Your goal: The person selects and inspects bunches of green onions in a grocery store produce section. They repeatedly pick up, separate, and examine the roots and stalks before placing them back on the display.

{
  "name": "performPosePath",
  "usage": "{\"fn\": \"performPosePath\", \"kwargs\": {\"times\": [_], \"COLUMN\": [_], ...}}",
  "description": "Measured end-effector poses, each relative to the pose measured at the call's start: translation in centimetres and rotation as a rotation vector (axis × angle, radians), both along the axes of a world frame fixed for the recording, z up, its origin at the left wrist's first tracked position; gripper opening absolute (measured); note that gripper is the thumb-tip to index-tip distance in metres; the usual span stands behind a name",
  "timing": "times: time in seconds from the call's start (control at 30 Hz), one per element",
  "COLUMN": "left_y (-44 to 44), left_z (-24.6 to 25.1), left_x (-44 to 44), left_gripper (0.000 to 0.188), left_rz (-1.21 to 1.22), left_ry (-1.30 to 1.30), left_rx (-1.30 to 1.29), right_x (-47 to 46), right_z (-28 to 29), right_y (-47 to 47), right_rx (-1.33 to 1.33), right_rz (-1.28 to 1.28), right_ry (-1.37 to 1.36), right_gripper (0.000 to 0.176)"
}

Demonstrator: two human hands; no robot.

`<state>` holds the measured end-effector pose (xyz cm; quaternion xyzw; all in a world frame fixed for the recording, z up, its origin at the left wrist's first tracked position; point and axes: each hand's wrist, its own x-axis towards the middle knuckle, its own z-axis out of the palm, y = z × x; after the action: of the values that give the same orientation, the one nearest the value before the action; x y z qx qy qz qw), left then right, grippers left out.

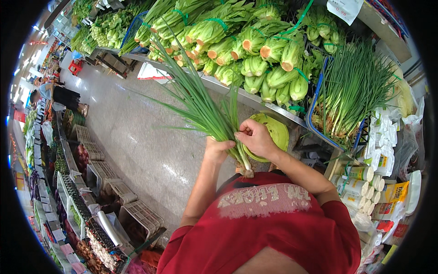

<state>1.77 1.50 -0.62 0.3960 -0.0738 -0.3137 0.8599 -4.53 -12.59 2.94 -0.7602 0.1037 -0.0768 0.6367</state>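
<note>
A bunch of green onions point(208, 109) is held upright before my body, its long green leaves fanning up and to the left and its white, rooted ends down by my shirt. My left hand point(219, 149) is closed around the stalks, thumb across them. With thumb and forefinger pinched, my right hand point(256, 138) touches a leaf or stalk at the bunch's right side; exactly what lies between those fingertips is hidden. Behind and below my right hand is a yellow-green plastic bucket point(282, 132). More green onions point(352, 85) stand in a blue basket point(309, 114) at the right.
Stem lettuce bundles point(253, 51) with green ties fill the metal-edged stall shelf point(226, 88) ahead. Rolls of plastic bags point(354, 185) are stacked at the right. Plastic crates point(140, 219) line the left stall; a person point(63, 97) is farther off, beyond a tiled floor point(137, 137).
</note>
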Motion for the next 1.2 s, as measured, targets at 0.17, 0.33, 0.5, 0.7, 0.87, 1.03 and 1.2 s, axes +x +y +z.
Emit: {"fn": "performPosePath", "kwargs": {"times": [0.17, 0.33, 0.5, 0.7, 0.87, 1.03, 1.2], "left_y": [-0.1, -0.4, -0.5, -0.7, -1.1, -1.6, -2.0], "left_z": [0.1, 0.9, 0.9, 1.6, -0.2, 0.1, 0.2], "left_x": [0.0, -0.2, -0.2, -0.3, 0.0, -0.3, -0.6], "left_gripper": [0.048, 0.051, 0.065, 0.084, 0.07, 0.048, 0.046], "left_rz": [0.011, 0.002, -0.087, -0.207, -0.182, -0.178, -0.184], "left_ry": [0.041, 0.097, 0.125, 0.195, 0.185, 0.198, 0.161], "left_rx": [-0.028, -0.074, -0.167, -0.211, -0.192, -0.126, -0.105], "right_x": [0.2, 0.0, -0.4, -0.5, -0.7, -1.2, -1.3], "right_z": [-0.7, -0.4, 0.6, 0.0, -0.2, 0.9, 0.7], "right_y": [0.0, 0.0, 0.1, -0.5, -0.6, -0.4, -0.5], "right_rx": [0.128, 0.043, 0.047, 0.01, -0.585, -0.601, -0.703], "right_rz": [-0.077, -0.074, -0.094, -0.191, -0.251, -0.233, -0.257], "right_ry": [-0.012, -0.04, -0.046, -0.119, -0.222, -0.095, -0.072], "right_gripper": [0.018, 0.018, 0.017, 0.015, 0.018, 0.014, 0.011]}}
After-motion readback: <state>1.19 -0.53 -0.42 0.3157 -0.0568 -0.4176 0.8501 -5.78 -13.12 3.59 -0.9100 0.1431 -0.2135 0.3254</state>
